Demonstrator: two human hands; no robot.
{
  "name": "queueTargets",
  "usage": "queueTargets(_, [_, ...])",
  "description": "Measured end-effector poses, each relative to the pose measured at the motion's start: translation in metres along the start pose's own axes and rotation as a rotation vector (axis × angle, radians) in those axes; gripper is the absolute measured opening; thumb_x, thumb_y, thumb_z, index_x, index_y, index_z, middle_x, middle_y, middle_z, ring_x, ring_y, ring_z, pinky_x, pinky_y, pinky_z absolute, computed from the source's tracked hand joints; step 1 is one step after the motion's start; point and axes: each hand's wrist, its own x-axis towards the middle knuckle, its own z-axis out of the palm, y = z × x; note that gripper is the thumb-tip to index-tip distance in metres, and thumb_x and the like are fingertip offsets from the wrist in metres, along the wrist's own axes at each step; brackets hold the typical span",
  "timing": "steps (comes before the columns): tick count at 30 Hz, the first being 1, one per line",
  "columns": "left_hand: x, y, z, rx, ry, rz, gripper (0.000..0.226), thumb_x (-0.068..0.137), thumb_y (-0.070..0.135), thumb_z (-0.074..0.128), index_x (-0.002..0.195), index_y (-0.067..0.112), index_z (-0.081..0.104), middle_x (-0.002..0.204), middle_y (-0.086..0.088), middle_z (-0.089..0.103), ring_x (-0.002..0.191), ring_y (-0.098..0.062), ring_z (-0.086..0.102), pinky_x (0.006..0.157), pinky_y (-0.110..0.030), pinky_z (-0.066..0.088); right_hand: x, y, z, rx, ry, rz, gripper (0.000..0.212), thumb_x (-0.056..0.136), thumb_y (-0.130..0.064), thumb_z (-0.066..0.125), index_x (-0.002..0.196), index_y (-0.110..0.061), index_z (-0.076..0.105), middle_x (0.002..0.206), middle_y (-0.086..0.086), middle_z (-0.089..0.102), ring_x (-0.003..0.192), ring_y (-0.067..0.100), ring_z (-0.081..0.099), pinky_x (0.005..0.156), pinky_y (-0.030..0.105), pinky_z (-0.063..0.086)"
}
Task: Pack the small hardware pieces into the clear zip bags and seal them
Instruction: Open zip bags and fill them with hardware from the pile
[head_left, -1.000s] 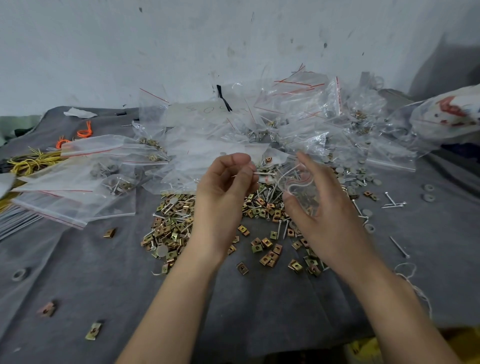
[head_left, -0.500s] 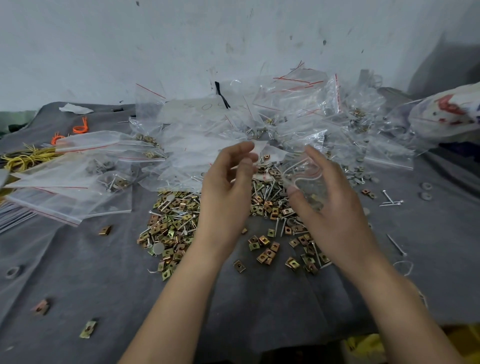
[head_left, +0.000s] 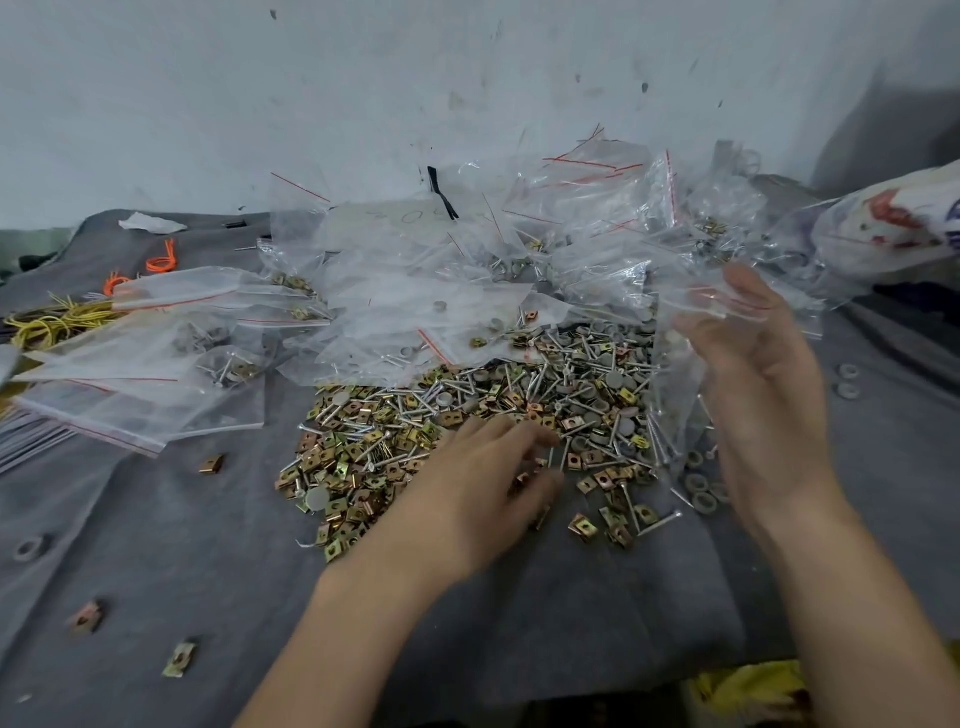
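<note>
A heap of small hardware (head_left: 519, 410), brass clips, screws and grey washers, lies on the grey cloth (head_left: 208, 545) in the middle. My left hand (head_left: 483, 488) is down on the heap's near edge, fingers and thumb curled round a screw and clips; the hand is blurred. Raised to the right of the heap, my right hand (head_left: 758, 384) holds a clear zip bag (head_left: 675, 374) by its red-lined mouth, thumb against it. The bag hangs down over the heap's right side.
Filled clear bags (head_left: 519, 249) are piled against the wall. Empty flat bags (head_left: 135, 405) are stacked at the left, near yellow wires (head_left: 57, 322) and orange ties (head_left: 161, 260). Stray clips (head_left: 179, 660) and washers (head_left: 847, 374) dot the cloth. A printed white sack (head_left: 893, 223) sits far right.
My left hand has dropped from the bag's mouth down onto the hardware heap. My right hand has moved right and up with the clear bag.
</note>
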Motion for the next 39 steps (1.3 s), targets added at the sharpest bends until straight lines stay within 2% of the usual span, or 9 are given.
queueTargets(5, [0.001, -0.001, 0.009, 0.151, -0.114, -0.016, 0.050, 0.094, 0.059, 0.044, 0.140, 0.038, 0.040, 0.133, 0.010, 0.042, 0.126, -0.015, 0.035, 0.109, -0.032, 0.027, -0.011, 0.000, 0.004, -0.240, -0.029, -0.112, 0.051, 0.097, -0.030, 0.065, 0.143, -0.036, 0.046, 0.140, -0.014, 0.056, 0.122, -0.010, 0.053, 0.092, 0.003, 0.041])
queueTargets(9, [0.005, -0.002, 0.009, 0.193, -0.102, -0.021, 0.040, 0.100, 0.050, 0.041, 0.138, 0.038, 0.042, 0.132, 0.008, 0.042, 0.127, -0.017, 0.037, 0.108, -0.033, 0.029, -0.018, 0.004, 0.011, -0.442, -0.141, -0.144, 0.059, 0.097, -0.029, 0.066, 0.149, -0.035, 0.039, 0.143, -0.014, 0.051, 0.129, -0.005, 0.047, 0.108, 0.026, 0.043])
queueTargets(10, [0.005, -0.002, 0.009, 0.203, -0.096, -0.023, 0.038, 0.101, 0.048, 0.041, 0.137, 0.038, 0.043, 0.132, 0.008, 0.043, 0.127, -0.017, 0.038, 0.108, -0.033, 0.030, -0.020, 0.006, 0.013, -0.477, -0.174, -0.157, 0.062, 0.097, -0.027, 0.066, 0.151, -0.034, 0.037, 0.146, -0.012, 0.048, 0.132, -0.003, 0.045, 0.110, 0.026, 0.040])
queueTargets(13, [0.007, -0.003, 0.008, 0.229, -0.086, -0.033, 0.035, 0.102, 0.044, 0.040, 0.136, 0.037, 0.044, 0.130, 0.008, 0.045, 0.125, -0.017, 0.040, 0.108, -0.035, 0.032, -0.022, 0.011, 0.019, -0.546, -0.239, -0.199, 0.069, 0.096, -0.024, 0.066, 0.155, -0.030, 0.030, 0.149, -0.017, 0.041, 0.134, -0.015, 0.034, 0.107, 0.005, 0.028])
queueTargets(19, [0.007, -0.008, 0.007, 0.305, -0.030, -0.038, 0.030, 0.103, 0.036, 0.035, 0.131, 0.034, 0.047, 0.129, 0.008, 0.047, 0.123, -0.018, 0.042, 0.106, -0.033, 0.033, -0.019, 0.020, 0.020, -0.624, -0.292, -0.243, 0.084, 0.091, -0.021, 0.070, 0.158, -0.033, 0.021, 0.135, -0.041, 0.028, 0.130, -0.024, 0.027, 0.101, -0.003, 0.022])
queueTargets(25, [0.005, -0.020, 0.005, 0.328, 0.021, -0.079, 0.030, 0.104, 0.036, 0.032, 0.129, 0.030, 0.046, 0.136, 0.006, 0.047, 0.132, -0.016, 0.039, 0.107, -0.032, 0.032, -0.017, 0.024, 0.017, -0.692, -0.347, -0.257, 0.091, 0.090, -0.015, 0.070, 0.159, -0.034, 0.013, 0.137, -0.033, 0.028, 0.130, -0.027, 0.020, 0.102, -0.004, 0.017])
queueTargets(28, [0.003, -0.021, 0.005, 0.327, 0.024, -0.070, 0.031, 0.104, 0.036, 0.031, 0.130, 0.030, 0.046, 0.136, 0.006, 0.046, 0.129, -0.016, 0.041, 0.105, -0.033, 0.033, -0.017, 0.025, 0.016, -0.716, -0.364, -0.259, 0.093, 0.090, -0.015, 0.070, 0.159, -0.035, 0.011, 0.133, -0.042, 0.023, 0.128, -0.029, 0.018, 0.101, -0.005, 0.015])
queueTargets(31, [0.001, -0.022, 0.003, 0.289, 0.035, -0.046, 0.033, 0.104, 0.035, 0.033, 0.133, 0.029, 0.048, 0.130, 0.005, 0.048, 0.128, -0.017, 0.044, 0.104, -0.033, 0.036, -0.017, 0.026, 0.016, -0.717, -0.367, -0.256, 0.093, 0.090, -0.018, 0.070, 0.159, -0.035, 0.009, 0.131, -0.027, 0.031, 0.124, -0.031, 0.020, 0.098, -0.007, 0.016])
queueTargets(39, [-0.001, -0.020, -0.006, -0.008, 0.162, -0.066, 0.035, 0.103, 0.025, 0.044, 0.134, 0.017, 0.058, 0.108, 0.001, 0.052, 0.091, -0.024, 0.059, 0.087, -0.038, 0.046, -0.016, 0.028, 0.015, -0.764, -0.361, -0.253, 0.085, 0.090, -0.031, 0.067, 0.159, -0.028, 0.017, 0.134, -0.022, 0.030, 0.118, -0.036, 0.017, 0.094, -0.009, 0.013])
